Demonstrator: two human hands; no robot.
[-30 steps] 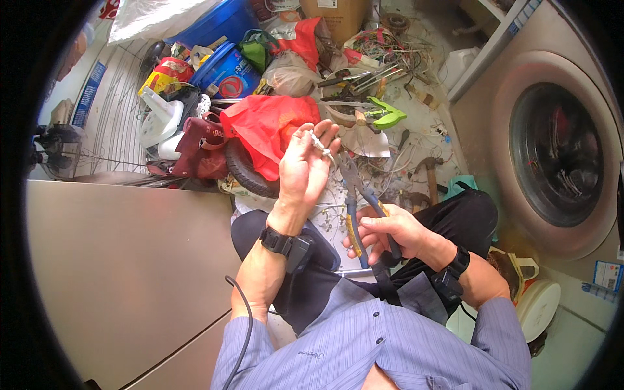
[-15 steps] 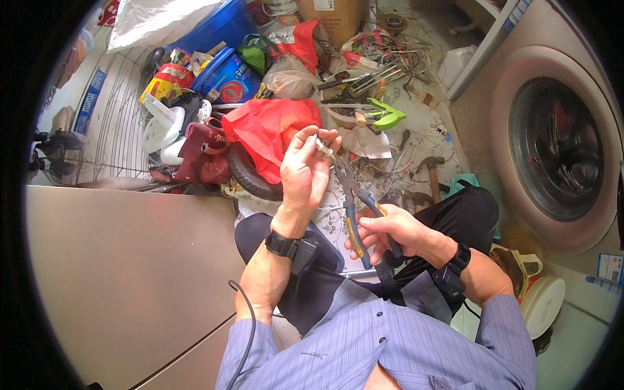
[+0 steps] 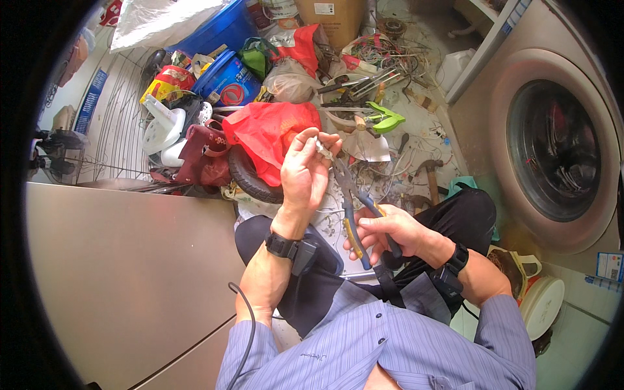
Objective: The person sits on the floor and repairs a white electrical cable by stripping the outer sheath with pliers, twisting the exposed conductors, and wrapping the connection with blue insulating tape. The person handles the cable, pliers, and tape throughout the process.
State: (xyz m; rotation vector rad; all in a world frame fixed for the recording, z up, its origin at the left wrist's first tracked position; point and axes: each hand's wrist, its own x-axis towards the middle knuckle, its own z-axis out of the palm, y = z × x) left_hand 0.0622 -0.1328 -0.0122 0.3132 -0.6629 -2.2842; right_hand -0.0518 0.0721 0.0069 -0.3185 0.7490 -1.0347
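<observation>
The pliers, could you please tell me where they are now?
In the head view, the pliers are just right of centre, held in the right hand, with their tip close to the left hand.

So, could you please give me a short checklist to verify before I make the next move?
1. Left hand holds the small pale piece: ok.
2. Right hand grips the pliers by their handles: ok.
3. Pliers clear of the left hand: cannot tell, their tips look very close.
4. Hammer apart from both hands: ok, it lies off to the right.
5. Floor free of loose wires: not ok, many are strewn there.
</observation>
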